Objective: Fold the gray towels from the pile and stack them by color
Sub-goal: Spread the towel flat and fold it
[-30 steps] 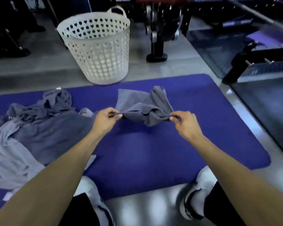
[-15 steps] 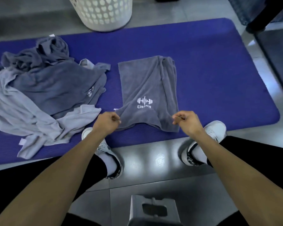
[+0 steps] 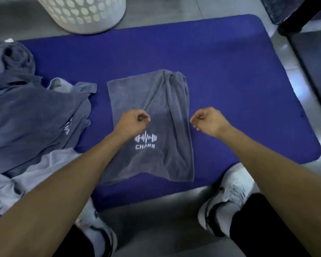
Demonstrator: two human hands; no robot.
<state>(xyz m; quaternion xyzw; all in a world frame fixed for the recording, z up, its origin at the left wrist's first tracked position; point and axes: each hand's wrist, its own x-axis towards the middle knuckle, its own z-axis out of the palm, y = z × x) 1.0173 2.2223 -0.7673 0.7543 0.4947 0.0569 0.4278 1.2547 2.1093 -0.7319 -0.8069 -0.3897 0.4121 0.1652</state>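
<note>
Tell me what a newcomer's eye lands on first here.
The gray towel with a white logo lies spread mid-way on the blue mat, both hands, left and right, curled just above it. A pile of gray towels sits left, a white basket behind.

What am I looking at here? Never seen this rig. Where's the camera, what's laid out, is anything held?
No machine: a person's bare hands, filmed by one wide-angle camera on their head, looking down. The left hand and right hand are curled with nothing visibly in their grip. Between them a dark gray towel with a white logo lies spread on a blue mat. A pile of gray towels lies to the left; a white basket stands beyond the mat. White shoes show below.
</note>
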